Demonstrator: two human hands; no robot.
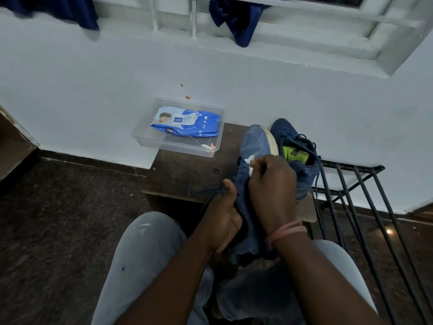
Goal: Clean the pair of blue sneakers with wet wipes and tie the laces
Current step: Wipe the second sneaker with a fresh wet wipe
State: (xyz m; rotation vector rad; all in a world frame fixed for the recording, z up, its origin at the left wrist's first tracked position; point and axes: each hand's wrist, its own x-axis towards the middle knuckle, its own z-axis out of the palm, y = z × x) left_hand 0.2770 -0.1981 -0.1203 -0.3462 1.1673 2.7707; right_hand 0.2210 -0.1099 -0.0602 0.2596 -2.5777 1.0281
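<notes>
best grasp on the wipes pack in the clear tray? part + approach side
Pinch the wipes pack across its short width near the middle, coming from straight above. It lies flat inside the clear tray, whose walls block side approaches, and its soft body should give under the fingers.

A white plastered wall (93,95) spans the upper field, with a white-framed barred window (304,26) at 12 to 1 o'clock and dark blue curtains (236,17) hanging over its sill. Dark speckled floor (58,219) fills 8 to 9 o'clock, meeting the wall at a dark skirting. A brown wooden bench (185,174) stands at centre, a black metal rack (356,184) at 3 to 4 o'clock.
</notes>
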